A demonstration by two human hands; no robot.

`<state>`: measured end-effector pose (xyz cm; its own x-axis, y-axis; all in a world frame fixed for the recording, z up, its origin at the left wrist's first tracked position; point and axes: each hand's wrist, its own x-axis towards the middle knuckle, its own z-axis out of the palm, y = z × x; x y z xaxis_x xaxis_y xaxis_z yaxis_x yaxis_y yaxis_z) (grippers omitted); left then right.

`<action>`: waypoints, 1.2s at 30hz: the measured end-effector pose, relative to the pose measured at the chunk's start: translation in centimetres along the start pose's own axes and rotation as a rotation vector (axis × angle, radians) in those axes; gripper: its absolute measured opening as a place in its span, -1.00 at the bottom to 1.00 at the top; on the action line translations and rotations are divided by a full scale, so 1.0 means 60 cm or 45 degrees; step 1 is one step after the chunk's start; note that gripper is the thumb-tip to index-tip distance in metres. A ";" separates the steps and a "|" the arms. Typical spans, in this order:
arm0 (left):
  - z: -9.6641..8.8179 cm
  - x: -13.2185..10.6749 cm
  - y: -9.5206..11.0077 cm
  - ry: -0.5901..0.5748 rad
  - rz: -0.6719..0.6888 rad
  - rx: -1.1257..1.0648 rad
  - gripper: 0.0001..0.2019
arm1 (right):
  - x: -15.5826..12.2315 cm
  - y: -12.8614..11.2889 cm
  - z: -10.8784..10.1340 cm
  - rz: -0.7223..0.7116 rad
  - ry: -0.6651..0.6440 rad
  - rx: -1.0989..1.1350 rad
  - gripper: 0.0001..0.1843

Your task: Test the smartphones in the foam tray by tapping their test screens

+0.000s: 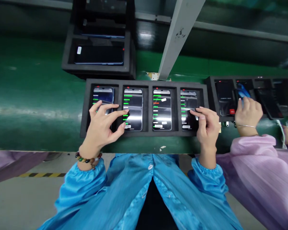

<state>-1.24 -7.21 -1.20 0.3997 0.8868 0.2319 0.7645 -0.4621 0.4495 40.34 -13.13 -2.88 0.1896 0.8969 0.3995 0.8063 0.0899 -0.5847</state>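
Observation:
Before me lies a black foam tray (147, 84) with several smartphones, each face up in its own slot, screens lit with coloured text lines. My left hand (103, 124) is spread over the leftmost smartphone (103, 94), partly covering it, and its index fingertip meets the screen of the second smartphone (134, 110). Between my hands, the third smartphone (162, 110) shows a red line among green and white ones. My right hand (207, 126) is at the rightmost smartphone (188, 102), index finger stretched onto its screen, other fingers loosely bent. Neither hand grasps anything.
A stack of black foam trays (67, 60) holding dark smartphones stands behind on the left. A grey metal post (180, 35) rises behind my tray. At right, a co-worker's hand (248, 115) holds something blue over another phone tray (212, 95). The green bench's front edge (38, 150) is near me.

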 end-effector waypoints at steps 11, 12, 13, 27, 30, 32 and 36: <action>-0.005 -0.005 0.001 0.103 0.069 -0.006 -0.71 | -0.008 0.001 -0.001 -0.005 0.126 0.114 -0.60; -0.005 -0.006 0.000 0.116 0.089 -0.003 -0.70 | -0.007 0.002 -0.001 -0.009 0.123 0.122 -0.61; -0.004 -0.005 0.000 0.124 0.106 -0.001 -0.68 | -0.005 0.002 -0.001 -0.011 0.106 0.117 -0.61; -0.004 -0.007 -0.003 0.118 0.203 0.017 -0.74 | -0.005 0.002 -0.001 -0.018 0.038 0.061 -0.64; -0.005 -0.008 -0.001 0.174 0.176 -0.011 -0.72 | -0.006 0.004 0.000 -0.014 0.095 0.131 -0.68; -0.005 -0.008 0.001 0.243 0.123 -0.032 -0.70 | -0.005 0.005 0.000 -0.023 0.116 0.154 -0.69; -0.003 -0.008 0.001 0.264 0.067 -0.034 -0.71 | -0.003 0.004 0.001 -0.033 0.080 0.119 -0.68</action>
<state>-1.44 -7.65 -1.12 0.3241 0.8443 0.4268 0.7307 -0.5100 0.4539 40.47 -13.25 -3.15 0.2062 0.8652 0.4572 0.7561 0.1557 -0.6356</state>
